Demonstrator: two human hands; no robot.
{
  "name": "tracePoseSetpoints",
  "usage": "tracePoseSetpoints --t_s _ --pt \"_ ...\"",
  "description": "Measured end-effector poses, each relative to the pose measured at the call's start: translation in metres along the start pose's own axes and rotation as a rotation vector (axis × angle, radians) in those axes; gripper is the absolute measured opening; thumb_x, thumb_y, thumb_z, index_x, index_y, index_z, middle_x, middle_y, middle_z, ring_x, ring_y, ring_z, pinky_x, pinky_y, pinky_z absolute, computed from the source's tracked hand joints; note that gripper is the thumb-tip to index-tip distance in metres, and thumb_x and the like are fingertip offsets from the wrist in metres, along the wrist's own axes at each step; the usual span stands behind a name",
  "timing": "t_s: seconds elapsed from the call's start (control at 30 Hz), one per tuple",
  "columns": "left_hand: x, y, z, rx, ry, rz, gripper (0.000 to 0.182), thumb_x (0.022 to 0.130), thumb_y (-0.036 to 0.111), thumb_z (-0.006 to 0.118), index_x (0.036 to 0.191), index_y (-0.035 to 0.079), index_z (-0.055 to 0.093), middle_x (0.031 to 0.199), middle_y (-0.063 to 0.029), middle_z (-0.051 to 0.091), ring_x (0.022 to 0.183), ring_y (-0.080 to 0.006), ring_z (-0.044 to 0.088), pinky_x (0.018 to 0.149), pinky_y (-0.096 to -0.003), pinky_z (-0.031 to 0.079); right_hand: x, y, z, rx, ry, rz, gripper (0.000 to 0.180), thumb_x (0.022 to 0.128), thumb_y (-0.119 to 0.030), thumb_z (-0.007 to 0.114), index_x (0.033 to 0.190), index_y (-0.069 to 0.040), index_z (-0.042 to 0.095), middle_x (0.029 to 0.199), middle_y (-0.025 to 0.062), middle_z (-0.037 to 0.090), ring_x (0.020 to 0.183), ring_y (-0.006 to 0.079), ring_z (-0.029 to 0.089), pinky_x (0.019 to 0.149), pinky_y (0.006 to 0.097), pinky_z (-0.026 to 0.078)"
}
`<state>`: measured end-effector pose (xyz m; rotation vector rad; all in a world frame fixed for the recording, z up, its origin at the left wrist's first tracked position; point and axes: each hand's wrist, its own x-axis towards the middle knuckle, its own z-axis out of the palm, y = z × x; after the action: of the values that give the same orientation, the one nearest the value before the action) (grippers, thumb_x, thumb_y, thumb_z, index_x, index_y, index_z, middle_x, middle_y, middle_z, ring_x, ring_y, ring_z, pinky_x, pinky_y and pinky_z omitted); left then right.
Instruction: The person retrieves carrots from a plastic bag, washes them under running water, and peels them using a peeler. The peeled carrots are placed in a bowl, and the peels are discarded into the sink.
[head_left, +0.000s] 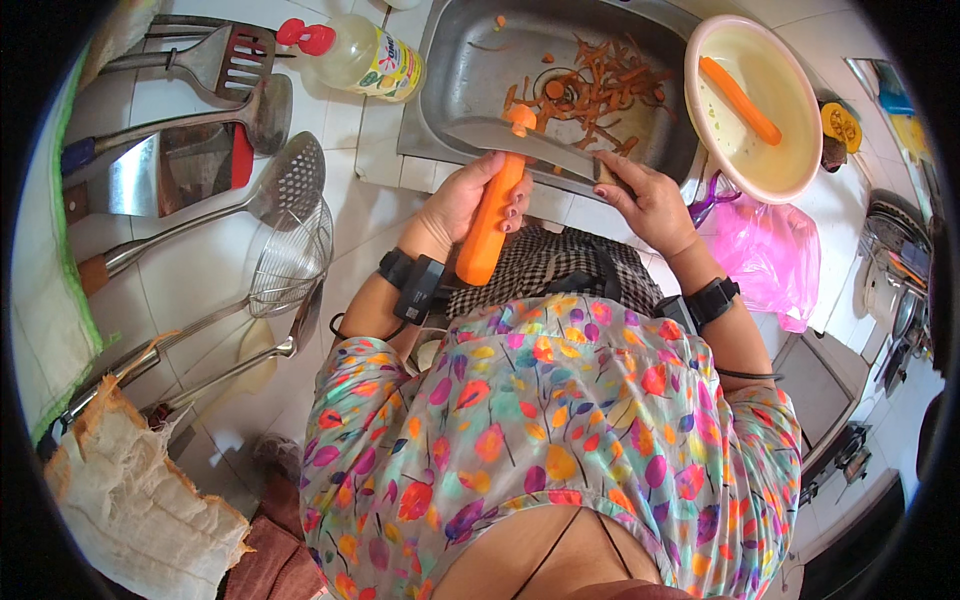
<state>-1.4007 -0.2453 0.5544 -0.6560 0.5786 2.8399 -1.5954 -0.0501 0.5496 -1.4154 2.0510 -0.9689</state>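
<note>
A peeled carrot (491, 217) is gripped in my left hand (472, 191), its thick end pointing down towards my body. My right hand (651, 196) holds a kitchen knife (559, 154) by its handle. The blade lies across the carrot's upper end, and a carrot end piece (521, 116) shows just beyond it. Whether that piece is fully cut off, I cannot tell. Both hands are at the near edge of a steel sink (480, 82). Orange carrot peelings (600, 67) lie in the sink around its drain.
At the right, a cream plastic basin (799, 112) holds another peeled carrot (739, 101). Below it is a pink plastic bag (769, 259); a cut pumpkin piece (840, 127) sits beyond. A bottle (375, 60) stands left of the sink. Utensils, including a skimmer (289, 180), hang at the left.
</note>
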Motion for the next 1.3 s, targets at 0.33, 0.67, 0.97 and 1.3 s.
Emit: tracePoseSetpoints --t_s 0.33,0.67,0.97,1.3 --pt "-0.002 0.009 -0.004 -0.015 0.051 0.0 0.045 0.093 0.048 0.052 0.114 0.008 0.05 0.077 -0.0035 0.049 0.064 -0.0126 0.048 0.053 -0.0259 0.041 -0.017 0.048 0.004 -0.162 -0.009 0.394 0.042 0.089 -0.037 0.058 0.12 -0.009 0.058 0.096 0.0219 0.066 0.089 0.0406 0.063 0.076 0.0463 0.051" --pt "0.047 0.021 0.023 0.449 -0.005 0.145 0.027 0.094 0.019 0.053 0.116 0.004 0.051 0.133 -0.0164 0.05 0.102 -0.0236 0.059 0.059 -0.0249 0.049 -0.031 0.003 -0.026 -0.439 -0.014 0.315 0.039 0.084 -0.028 0.063 0.119 -0.012 0.056 0.095 0.0102 0.065 0.082 0.0305 0.066 0.067 0.0412 0.054" --pt "0.061 0.042 -0.005 0.382 0.444 0.271 0.022 0.088 0.012 0.058 0.109 0.008 0.051 0.1 -0.0098 0.058 0.08 -0.0173 0.053 0.065 -0.0318 0.048 -0.146 0.051 -0.1 0.216 0.754 0.384 0.031 0.088 0.001 0.062 0.118 -0.004 0.053 0.098 0.0046 0.064 0.086 0.0104 0.06 0.075 0.0234 0.048" --pt "0.079 0.011 0.006 0.347 0.388 0.081 0.045 0.078 -0.005 0.046 0.122 0.002 0.043 0.105 -0.0121 0.052 0.09 -0.0245 0.053 0.081 -0.0414 0.049 -0.362 0.238 -0.194 -0.289 0.795 1.166 0.048 0.08 -0.022 0.069 0.122 -0.004 0.058 0.104 0.0122 0.068 0.092 0.0197 0.065 0.081 0.0307 0.05"
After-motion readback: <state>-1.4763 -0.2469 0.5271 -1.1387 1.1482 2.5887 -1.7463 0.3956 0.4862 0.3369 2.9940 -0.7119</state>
